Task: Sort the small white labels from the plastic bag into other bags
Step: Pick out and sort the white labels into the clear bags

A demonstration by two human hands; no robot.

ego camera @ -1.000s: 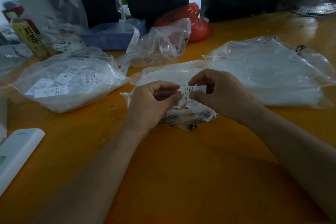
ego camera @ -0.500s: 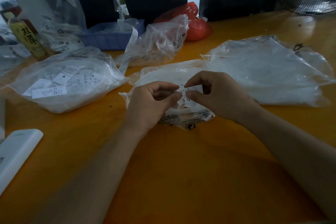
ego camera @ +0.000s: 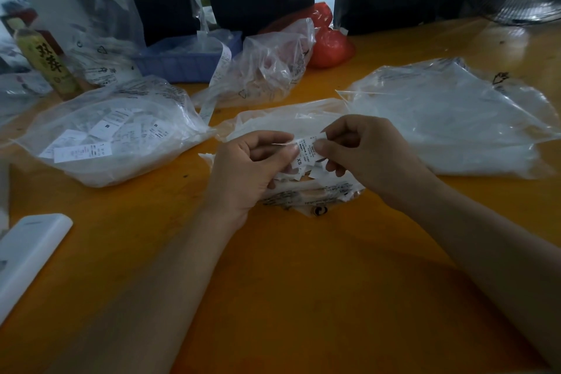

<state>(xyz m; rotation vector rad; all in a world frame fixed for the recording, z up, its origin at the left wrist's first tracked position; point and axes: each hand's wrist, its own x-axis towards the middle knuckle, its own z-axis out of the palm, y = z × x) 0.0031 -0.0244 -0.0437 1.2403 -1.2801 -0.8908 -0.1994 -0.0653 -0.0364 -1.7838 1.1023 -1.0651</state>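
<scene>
Label (ego camera: pixel 307 151) tilted upright, both hands still pinching

**Readable print: "XS" and a bottle's characters**

The small white label (ego camera: pixel 304 151) pinched between both hands carries the letters "XS" at its lower end; the fine lines of print above them are too small to read. Far to the left of the hands, the yellow-green bottle (ego camera: pixel 48 65) shows two large dark Chinese characters, "双萃". Print on the labels inside the clear bag (ego camera: pixel 106 130) left of the hands is illegible.
</scene>
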